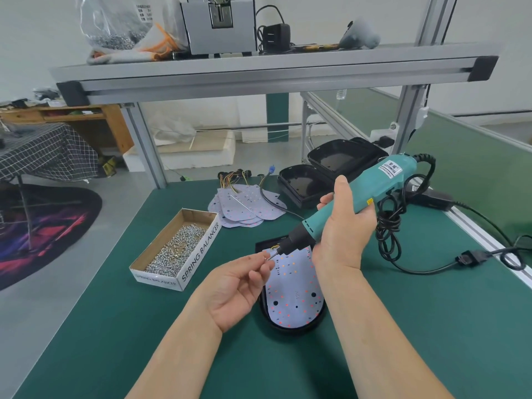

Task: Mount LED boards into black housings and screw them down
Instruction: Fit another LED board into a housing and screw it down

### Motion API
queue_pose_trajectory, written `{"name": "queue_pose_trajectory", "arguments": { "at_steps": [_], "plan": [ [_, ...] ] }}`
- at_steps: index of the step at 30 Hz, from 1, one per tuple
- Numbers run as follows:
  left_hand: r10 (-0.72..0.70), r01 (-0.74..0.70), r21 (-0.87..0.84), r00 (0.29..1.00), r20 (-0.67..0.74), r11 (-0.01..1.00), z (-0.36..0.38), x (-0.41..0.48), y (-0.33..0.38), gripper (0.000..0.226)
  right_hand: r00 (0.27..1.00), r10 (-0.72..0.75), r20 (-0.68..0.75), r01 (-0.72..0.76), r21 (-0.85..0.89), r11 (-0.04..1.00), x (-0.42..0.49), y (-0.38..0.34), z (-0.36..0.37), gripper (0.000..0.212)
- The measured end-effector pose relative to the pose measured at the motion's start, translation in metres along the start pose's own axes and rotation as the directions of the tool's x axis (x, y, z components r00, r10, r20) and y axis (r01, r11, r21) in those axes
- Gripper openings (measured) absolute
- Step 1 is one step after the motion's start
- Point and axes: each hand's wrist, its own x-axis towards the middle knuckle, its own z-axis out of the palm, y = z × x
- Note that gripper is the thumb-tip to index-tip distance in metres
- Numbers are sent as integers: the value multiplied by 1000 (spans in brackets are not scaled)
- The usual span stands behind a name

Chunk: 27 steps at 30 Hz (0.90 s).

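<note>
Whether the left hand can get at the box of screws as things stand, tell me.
Probably yes. The box of screws lies open-topped just left of the left hand on the green mat, with nothing between them. Only catch: its fingers pinch what looks like a screw at the bit of the screwdriver.

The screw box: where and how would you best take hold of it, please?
By its two long walls, mid-length, from above: the screw box lies flat, open-topped and holding loose screws, so keep it level.
</note>
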Motion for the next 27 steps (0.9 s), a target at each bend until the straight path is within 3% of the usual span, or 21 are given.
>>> {"name": "queue_pose_trajectory", "arguments": {
  "at_steps": [11,22,27],
  "plan": [
    [-88,103,-278,994,65,955,4,-7,-9,15,1000,-19,-14,19,-6,1000,-2,2,2,17],
    [-118,135,-284,990,76,949,10,-11,-13,10,999,-32,-39,33,13,999,0,-3,1,18],
    [-49,49,-256,999,6,965,14,-13,-20,11,997,-65,-40,65,-3,998,-1,-1,-2,22]
  ]
}}
